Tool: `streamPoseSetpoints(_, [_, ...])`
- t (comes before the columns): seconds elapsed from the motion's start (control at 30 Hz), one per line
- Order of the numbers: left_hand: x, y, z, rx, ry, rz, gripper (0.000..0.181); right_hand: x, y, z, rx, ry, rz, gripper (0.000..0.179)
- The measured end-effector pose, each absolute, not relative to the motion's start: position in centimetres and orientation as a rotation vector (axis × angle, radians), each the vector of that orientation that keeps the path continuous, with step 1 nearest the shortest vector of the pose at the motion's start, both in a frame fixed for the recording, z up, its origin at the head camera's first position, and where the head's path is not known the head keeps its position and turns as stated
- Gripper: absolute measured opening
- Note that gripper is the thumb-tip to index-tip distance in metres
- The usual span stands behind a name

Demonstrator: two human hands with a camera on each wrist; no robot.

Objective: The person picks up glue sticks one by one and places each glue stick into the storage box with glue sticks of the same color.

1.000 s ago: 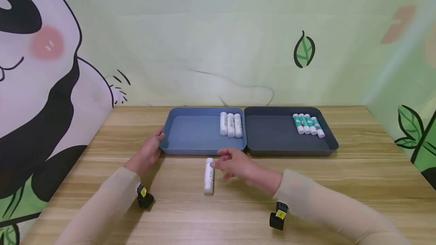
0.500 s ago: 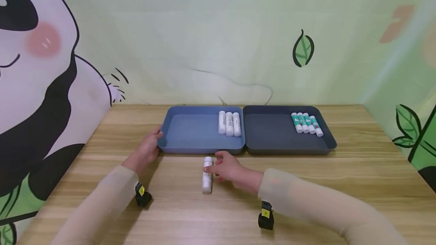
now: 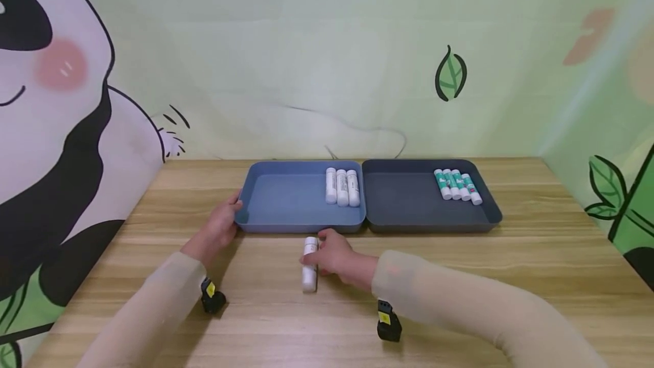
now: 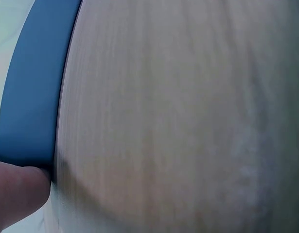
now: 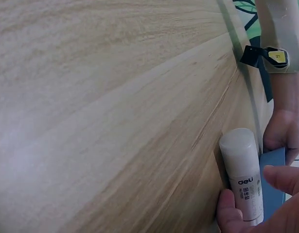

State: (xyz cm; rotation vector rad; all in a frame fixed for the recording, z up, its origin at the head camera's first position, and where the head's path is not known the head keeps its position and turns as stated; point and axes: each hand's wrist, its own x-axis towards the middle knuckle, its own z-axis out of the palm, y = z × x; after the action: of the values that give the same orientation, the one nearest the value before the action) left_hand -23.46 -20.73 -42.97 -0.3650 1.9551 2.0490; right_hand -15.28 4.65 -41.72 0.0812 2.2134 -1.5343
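A white glue stick (image 3: 309, 283) marked "deli" lies on the table in front of the blue tray (image 3: 276, 228). My right hand (image 3: 334, 254) grips it around the middle, with the thumb across its top and a finger at its side. The right wrist view shows the glue stick (image 5: 240, 158) between the digits and resting on the wood. At the blue tray's left front corner, my left hand (image 3: 219, 223) holds the wall. In the left wrist view a digit (image 4: 18, 191) presses against that corner, while most of the hand is out of frame.
Three white glue sticks (image 3: 342, 187) lie side by side at the blue tray's right end. A dark grey tray (image 3: 398, 220) adjoins it, with several smaller green-and-white glue sticks (image 3: 456, 185) at its right. A printed cloth backdrop (image 3: 306, 72) rises behind the wooden table (image 3: 276, 328).
My right hand has moved left onto the glue stick, its thumb now reaching across it. My left hand stays at the blue tray. The whole view has shifted slightly.
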Motion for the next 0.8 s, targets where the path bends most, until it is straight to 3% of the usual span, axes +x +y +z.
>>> streamPoseSetpoints(0.4, [-23.54,-20.83,-42.82,-0.393,1.962,2.035,0.055,-15.01,4.02,-41.12,0.068,2.228,-1.533,0.056])
streamPoseSetpoints(0.8, [-23.44,-20.59,-43.08,-0.329,1.965,2.046,0.056,-14.88,4.13,-41.14,0.098,2.236,-1.563,0.052])
